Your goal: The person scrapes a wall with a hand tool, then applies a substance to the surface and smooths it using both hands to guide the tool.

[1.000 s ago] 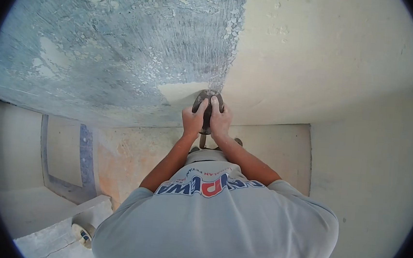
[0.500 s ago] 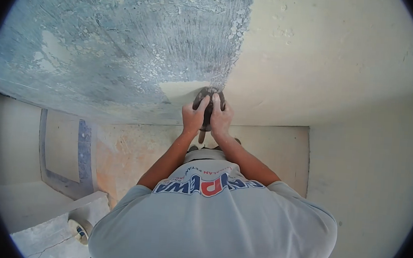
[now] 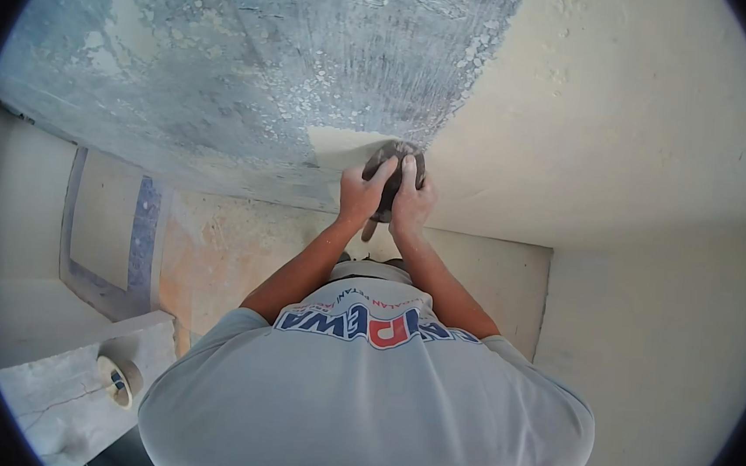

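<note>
Both my hands are wrapped around a dark, rounded hand tool (image 3: 387, 201) against the lower part of the wall. My left hand (image 3: 361, 194) grips its left side and my right hand (image 3: 412, 203) its right side, thumbs lying along the top. White dust coats the thumbs. Below the hands a brown handle-like end (image 3: 368, 231) sticks out. I cannot make out the tool's working edge. Just above and left of it is a pale bare patch (image 3: 336, 142) in the rough blue-grey wall surface (image 3: 254, 75). Smooth cream wall (image 3: 592, 119) lies to the right.
At lower left a pale ledge (image 3: 54, 383) carries a round white container (image 3: 116, 379) with something dark inside. A blue-bordered panel (image 3: 107, 221) stands at left. The floor (image 3: 232, 239) near the wall is stained orange. A side wall (image 3: 645, 342) rises at right.
My hands and the tool have moved slightly right and up in the view, still together. The whole scene has shifted as my head turned; the ledge container sits further left.
</note>
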Demonstrator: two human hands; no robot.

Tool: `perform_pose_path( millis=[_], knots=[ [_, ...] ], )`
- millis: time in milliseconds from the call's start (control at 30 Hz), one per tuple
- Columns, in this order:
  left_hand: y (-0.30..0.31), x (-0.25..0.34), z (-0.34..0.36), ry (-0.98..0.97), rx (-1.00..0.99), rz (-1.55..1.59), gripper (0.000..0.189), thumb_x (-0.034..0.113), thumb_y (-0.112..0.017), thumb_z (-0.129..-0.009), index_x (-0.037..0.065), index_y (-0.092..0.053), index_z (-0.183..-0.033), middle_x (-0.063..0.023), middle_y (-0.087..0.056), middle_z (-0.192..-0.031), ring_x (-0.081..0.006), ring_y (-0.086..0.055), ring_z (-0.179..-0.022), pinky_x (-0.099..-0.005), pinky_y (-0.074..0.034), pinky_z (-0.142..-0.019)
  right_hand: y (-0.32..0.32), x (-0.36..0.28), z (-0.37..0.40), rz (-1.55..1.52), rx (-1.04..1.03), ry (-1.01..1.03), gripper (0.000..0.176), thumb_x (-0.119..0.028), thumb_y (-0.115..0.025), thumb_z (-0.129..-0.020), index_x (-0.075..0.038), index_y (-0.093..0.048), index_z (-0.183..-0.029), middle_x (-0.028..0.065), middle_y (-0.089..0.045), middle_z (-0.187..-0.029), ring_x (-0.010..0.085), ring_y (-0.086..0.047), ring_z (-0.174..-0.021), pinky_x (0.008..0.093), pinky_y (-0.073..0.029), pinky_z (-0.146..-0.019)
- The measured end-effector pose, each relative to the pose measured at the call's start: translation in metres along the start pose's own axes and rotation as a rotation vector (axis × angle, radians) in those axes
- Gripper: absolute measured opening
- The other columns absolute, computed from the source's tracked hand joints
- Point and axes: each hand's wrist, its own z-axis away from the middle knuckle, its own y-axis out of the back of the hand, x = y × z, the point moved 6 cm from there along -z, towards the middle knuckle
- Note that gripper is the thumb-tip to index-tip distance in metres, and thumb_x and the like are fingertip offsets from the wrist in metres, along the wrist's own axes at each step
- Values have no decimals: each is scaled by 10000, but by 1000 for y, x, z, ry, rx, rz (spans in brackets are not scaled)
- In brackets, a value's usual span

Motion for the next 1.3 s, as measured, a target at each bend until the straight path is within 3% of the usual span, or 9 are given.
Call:
perform_pose_path(
  millis=[233,267,333,400,500,600,833,1100,1300],
  knots=[
    [1,17,-1,4,-19,-37,418,343,-750,-879,-73,-721,-849,-102,-686,-667,-88,-587,-647,-331,-485,-601,-5,-15,1,-81,-28,16,372,-331,-649,-971,34,-707,-931,58,-655,-764,116,-564,-701,319,-480,-645],
    [1,16,2,-15,-16,-68,342,279,-739,-907,-60,-721,-870,-10,-675,-746,-58,-554,-693,-283,-471,-611,-4,-8,0,-82,-31,21,372,-331,-649,-971,34,-707,-931,58,-655,-764,116,-564,-701,319,-480,-645],
    [4,-8,6,41,-13,-79,341,280,-737,-908,-56,-715,-858,-11,-671,-738,-57,-548,-688,-284,-468,-606,2,13,10,19,15,-69,380,-351,-663,-960,27,-699,-973,44,-663,-847,122,-581,-739,308,-492,-675],
    [5,-24,2,94,-8,-87,341,281,-735,-909,-52,-709,-846,-12,-667,-729,-55,-542,-683,-285,-465,-602,2,14,5,3,47,-97,377,-350,-661,-959,24,-688,-926,35,-637,-795,118,-550,-710,310,-476,-651],
    [1,36,0,-48,-41,-68,340,279,-736,-907,-59,-717,-871,-5,-663,-711,-51,-534,-689,-285,-466,-604,-7,-36,4,-15,-81,17,407,-358,-661,-962,46,-705,-966,60,-664,-828,123,-577,-759,301,-492,-691],
    [5,-9,4,7,-15,-113,355,284,-736,-906,-71,-717,-889,-11,-665,-718,-60,-537,-677,-290,-470,-609,-2,19,3,-63,29,6,406,-355,-643,-968,46,-694,-936,74,-659,-768,123,-562,-714,324,-480,-661],
    [7,-3,2,22,14,-45,393,330,-745,-888,-63,-730,-873,-83,-702,-699,-84,-603,-673,-323,-492,-617,-4,0,3,37,-23,5,388,-345,-650,-966,38,-713,-957,52,-667,-788,111,-577,-726,309,-492,-675],
    [11,-28,4,161,-21,-100,370,305,-745,-896,-65,-736,-887,-43,-687,-711,-73,-585,-685,-301,-484,-622,1,14,6,102,-4,-9,384,-339,-665,-955,39,-707,-902,66,-644,-716,120,-554,-676,332,-475,-639],
    [8,-4,5,83,14,54,357,273,-744,-906,-79,-723,-847,-18,-666,-737,-73,-556,-679,-289,-473,-601,1,21,6,60,11,-55,418,-371,-673,-938,41,-706,-876,106,-656,-710,153,-581,-675,356,-479,-649]
  ],
)
